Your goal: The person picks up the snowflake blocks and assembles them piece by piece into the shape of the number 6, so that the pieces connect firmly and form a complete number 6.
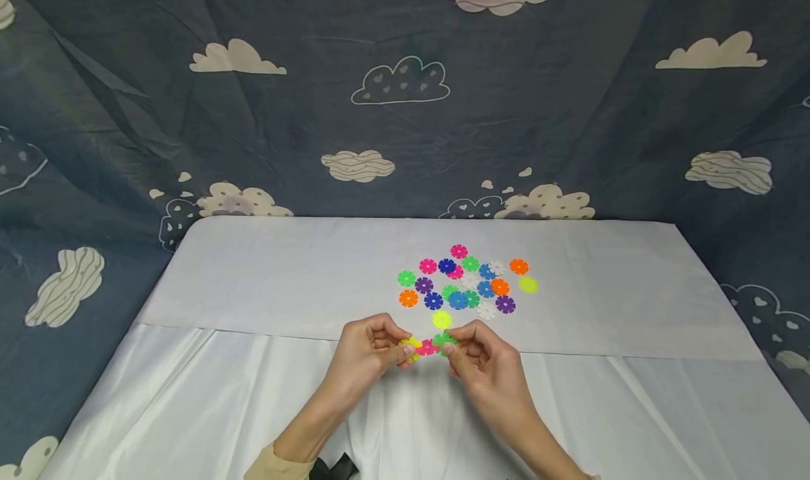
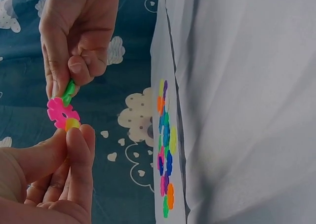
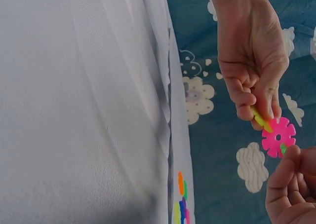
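Observation:
Three notched plastic discs are joined in a short row between my hands, raised over the front of the table. My left hand (image 1: 370, 346) pinches the yellow disc (image 1: 413, 342) at the left end between thumb and fingers. In the middle sits a pink disc (image 1: 427, 347), its notches and centre hole plain in the right wrist view (image 3: 279, 137). At the other end my right hand (image 1: 492, 359) pinches a green disc (image 1: 442, 340). Fingertips hide part of the yellow and green discs. Just beyond the hands lies a loose yellow disc (image 1: 441, 319).
Several loose discs in pink, orange, blue, purple, green and white, such as an orange disc (image 1: 408, 298) and a purple disc (image 1: 505, 304), lie spread beyond my hands. They rest on a white-covered table (image 1: 285, 276). A dark cloud-print curtain (image 1: 405, 135) hangs behind it.

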